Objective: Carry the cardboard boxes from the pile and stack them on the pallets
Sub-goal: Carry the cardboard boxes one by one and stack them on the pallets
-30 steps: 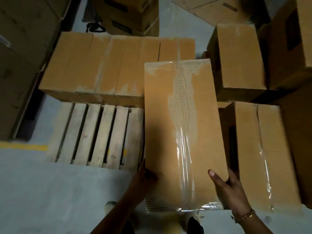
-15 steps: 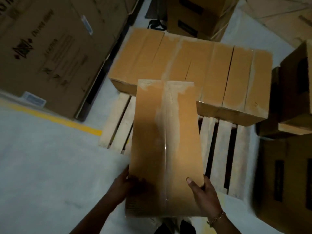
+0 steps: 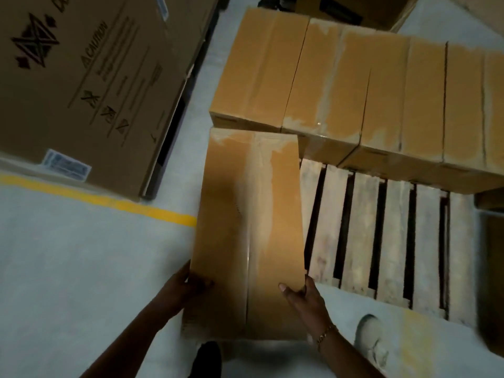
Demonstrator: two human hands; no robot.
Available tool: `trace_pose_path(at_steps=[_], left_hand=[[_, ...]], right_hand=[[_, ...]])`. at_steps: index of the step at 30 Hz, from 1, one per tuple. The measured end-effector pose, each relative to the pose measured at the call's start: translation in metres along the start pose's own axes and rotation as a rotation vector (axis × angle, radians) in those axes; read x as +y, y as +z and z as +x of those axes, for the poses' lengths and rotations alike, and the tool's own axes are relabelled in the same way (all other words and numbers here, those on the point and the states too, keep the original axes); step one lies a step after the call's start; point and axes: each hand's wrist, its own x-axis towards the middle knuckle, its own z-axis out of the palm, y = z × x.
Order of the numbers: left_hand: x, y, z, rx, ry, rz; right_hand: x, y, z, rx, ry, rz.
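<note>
Since the box (image 3: 251, 227) is long, our left hand (image 3: 183, 287) and right hand (image 3: 307, 298) clamp its near corners; we judge it aimed at the pallet (image 3: 360, 230).

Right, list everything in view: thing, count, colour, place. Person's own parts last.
pallet: one, pale wood, centre right, near slats bare
carried box: one, tan, taped top, held lengthwise at the pallet's left end
row of boxes: several, exact count unclear, tan, side by side on the pallet's far part
printed carton: one, brown, upper left on the floor
floor line: one, yellow, left, on the grey floor
dim cartons: at least two, dark brown, top and right edges
shoes: two, one pale, one dark, bottom
bracelet: one, gold, right wrist
left grip: one, holds the carried box's near left edge
right grip: one, holds its near right edge, thumb on top
</note>
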Motion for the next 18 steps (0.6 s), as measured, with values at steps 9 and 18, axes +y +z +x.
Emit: trace_pose_path(at_steps=[9,18], left_hand=[[-0.006,-0.115,0.105,-0.072,0.01,0.137],[-0.01,-0.127,0.152,-0.088,0.01,0.191]], right_hand=[[-0.014,0.13,0.05,0.124,0.057,0.188],[-0.019,0.15,0.082,0.19,0.046,0.142]])
